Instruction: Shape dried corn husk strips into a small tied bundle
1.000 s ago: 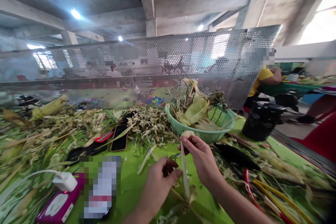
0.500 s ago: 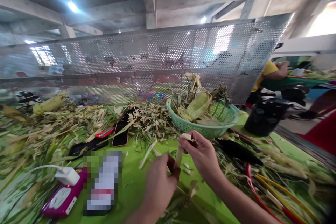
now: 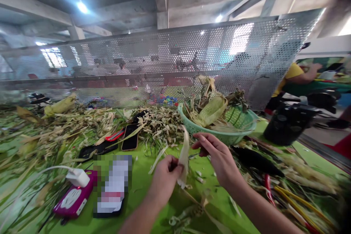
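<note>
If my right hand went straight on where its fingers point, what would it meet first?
Your right hand would probably meet the pale husk strip in your left hand first, though depth is unclear.

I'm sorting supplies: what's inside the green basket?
Inside the green basket, a large pale green husk lies among dry husks. Part of the inner wall shows; anything beneath the husks is covered and cannot be seen.

Can read no text or number; can see an unreadable white print (image 3: pixel 70 199) on the purple power bank (image 3: pixel 83 193), lower left.
</note>
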`<action>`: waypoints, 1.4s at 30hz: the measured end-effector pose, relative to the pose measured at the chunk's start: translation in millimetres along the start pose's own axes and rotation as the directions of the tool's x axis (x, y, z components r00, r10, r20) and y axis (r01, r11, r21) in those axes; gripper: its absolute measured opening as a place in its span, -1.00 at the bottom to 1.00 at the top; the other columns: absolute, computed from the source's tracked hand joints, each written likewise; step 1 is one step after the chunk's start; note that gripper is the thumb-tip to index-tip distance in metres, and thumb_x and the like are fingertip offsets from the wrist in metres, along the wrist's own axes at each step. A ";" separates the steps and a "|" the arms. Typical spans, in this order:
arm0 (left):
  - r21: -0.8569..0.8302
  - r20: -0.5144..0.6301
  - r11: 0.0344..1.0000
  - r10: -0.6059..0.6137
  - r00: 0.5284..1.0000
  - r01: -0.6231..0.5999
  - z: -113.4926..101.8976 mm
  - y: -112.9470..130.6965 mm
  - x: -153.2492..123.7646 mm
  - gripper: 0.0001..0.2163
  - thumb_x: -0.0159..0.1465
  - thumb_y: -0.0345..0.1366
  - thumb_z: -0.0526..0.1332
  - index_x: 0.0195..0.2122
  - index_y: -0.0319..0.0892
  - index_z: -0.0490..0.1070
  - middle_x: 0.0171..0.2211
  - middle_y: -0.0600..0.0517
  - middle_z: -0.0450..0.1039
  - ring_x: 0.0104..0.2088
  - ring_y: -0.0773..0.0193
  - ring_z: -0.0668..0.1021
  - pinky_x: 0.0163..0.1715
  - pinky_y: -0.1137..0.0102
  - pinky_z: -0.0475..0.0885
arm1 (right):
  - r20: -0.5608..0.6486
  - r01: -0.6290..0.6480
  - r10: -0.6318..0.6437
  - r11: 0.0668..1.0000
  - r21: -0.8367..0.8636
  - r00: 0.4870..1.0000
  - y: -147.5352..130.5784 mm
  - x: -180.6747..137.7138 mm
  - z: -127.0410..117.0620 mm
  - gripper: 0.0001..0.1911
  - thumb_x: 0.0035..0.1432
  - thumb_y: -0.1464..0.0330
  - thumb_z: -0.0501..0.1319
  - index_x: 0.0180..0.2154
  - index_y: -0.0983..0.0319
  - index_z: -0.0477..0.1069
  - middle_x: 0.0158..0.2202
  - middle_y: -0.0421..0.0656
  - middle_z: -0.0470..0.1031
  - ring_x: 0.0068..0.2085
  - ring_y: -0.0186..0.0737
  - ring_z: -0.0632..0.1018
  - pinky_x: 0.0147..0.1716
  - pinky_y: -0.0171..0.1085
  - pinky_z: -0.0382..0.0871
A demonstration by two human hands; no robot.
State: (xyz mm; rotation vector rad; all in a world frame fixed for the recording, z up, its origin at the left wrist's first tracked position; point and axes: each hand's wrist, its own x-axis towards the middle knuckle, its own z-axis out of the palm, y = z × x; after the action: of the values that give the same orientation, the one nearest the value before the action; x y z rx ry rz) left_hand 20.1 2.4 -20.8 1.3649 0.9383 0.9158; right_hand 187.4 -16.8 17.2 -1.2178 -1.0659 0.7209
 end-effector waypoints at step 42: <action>-0.435 -0.078 0.900 -0.070 0.994 0.029 -8.7 12.9 2.9 -0.73 -0.08 -0.32 0.43 -0.37 -0.26 0.47 -0.46 0.04 0.51 -0.44 0.36 0.47 -0.43 0.49 0.35 | 0.388 0.158 -0.047 0.952 -0.260 0.920 9.8 -13.9 15.9 -0.86 0.00 0.28 0.33 -0.41 0.23 0.50 -0.45 -0.19 0.53 -0.38 -0.20 0.52 -0.34 -0.28 0.38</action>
State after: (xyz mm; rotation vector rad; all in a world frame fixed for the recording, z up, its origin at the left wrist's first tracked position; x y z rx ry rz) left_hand 13.2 8.4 -7.8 0.9194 0.7736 1.0812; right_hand 168.5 -20.9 4.1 -1.2837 -1.5903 0.7542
